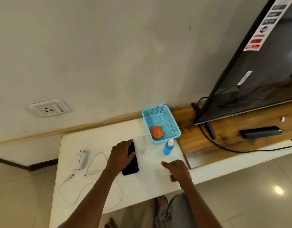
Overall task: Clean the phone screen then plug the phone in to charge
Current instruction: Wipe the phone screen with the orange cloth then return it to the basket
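Phone (131,163): flat on table (158,183), long axis running away from me; my left hand (121,153) rests fingers-spread on its far end
Cloth (156,132): in basket (173,127), beyond-right of my right hand (178,169); that hand is nearer, loosely curled, empty

Black phone (131,163) flat on white table, orange cloth (156,132) in basket

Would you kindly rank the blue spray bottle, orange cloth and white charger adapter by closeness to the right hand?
From the right hand:
1. Blue spray bottle, just beyond it.
2. Orange cloth, farther back in the blue basket.
3. White charger adapter, far left.
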